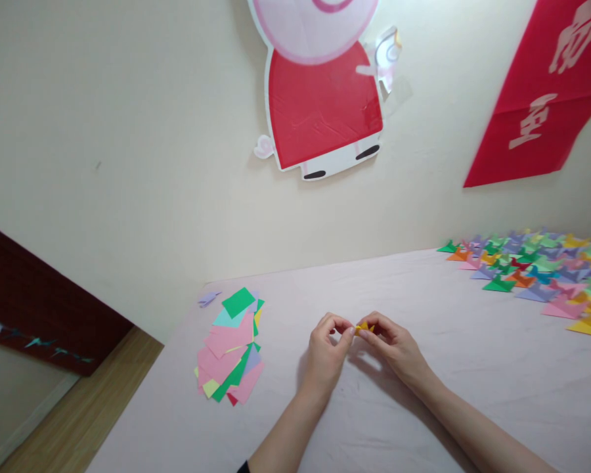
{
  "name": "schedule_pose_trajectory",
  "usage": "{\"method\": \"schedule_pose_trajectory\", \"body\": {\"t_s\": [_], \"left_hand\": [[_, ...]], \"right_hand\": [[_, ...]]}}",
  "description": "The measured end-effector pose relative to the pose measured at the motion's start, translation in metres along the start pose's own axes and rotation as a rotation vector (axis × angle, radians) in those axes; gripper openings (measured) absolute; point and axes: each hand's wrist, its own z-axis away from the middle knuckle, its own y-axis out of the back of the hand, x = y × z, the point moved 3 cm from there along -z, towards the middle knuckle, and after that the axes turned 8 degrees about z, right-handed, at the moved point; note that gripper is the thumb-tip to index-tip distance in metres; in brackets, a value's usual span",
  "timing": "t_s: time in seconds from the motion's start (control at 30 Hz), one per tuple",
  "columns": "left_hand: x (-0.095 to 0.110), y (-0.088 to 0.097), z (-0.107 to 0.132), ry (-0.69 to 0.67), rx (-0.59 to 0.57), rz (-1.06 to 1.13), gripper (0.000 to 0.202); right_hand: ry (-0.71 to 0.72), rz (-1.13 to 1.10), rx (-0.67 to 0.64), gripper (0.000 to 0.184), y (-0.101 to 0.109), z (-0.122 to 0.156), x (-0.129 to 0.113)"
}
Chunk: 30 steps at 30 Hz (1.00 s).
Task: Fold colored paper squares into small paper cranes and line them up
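A small folded piece of yellow paper point(365, 328) is held just above the pale pink cloth, between both hands. My left hand point(329, 348) pinches its left end between thumb and forefinger. From the other side, my right hand point(393, 345) grips it with thumb and fingertips. Pointed corners of the paper stick up between the hands; the rest is hidden by fingers. To the left lies a loose pile of coloured paper sheets point(225, 365), in pink, green, yellow and other colours.
Many folded paper figures point(542, 263) stand in rows at the right. A small lilac folded paper point(209, 299) rests at the far left corner of the cloth-covered surface point(285, 302). Behind rises a wall with a cartoon pig cutout point(325, 105) and a red banner point(526, 112).
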Motion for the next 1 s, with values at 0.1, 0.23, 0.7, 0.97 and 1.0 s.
{"method": "schedule_pose_trajectory", "body": {"t_s": [0.1, 0.23, 0.7, 0.97, 1.0], "left_hand": [[0.001, -0.001, 0.001, -0.015, -0.031, -0.018, 0.012], [0.005, -0.002, 0.003, -0.045, -0.042, -0.074, 0.006], [0.015, -0.002, 0.006, -0.159, -0.037, -0.404, 0.011], [0.015, -0.002, 0.007, -0.142, -0.045, -0.384, 0.009], [0.015, -0.003, 0.007, -0.142, -0.044, -0.386, 0.009]], "right_hand": [[-0.001, 0.001, 0.004, 0.033, 0.001, -0.001, -0.002], [-0.011, -0.016, 0.011, 0.033, 0.002, 0.0, -0.004], [-0.037, -0.012, -0.005, 0.037, 0.0, 0.001, -0.004], [-0.027, -0.022, -0.002, 0.033, -0.001, 0.003, -0.001], [-0.025, -0.022, -0.004, 0.033, -0.001, 0.003, -0.001]]}}
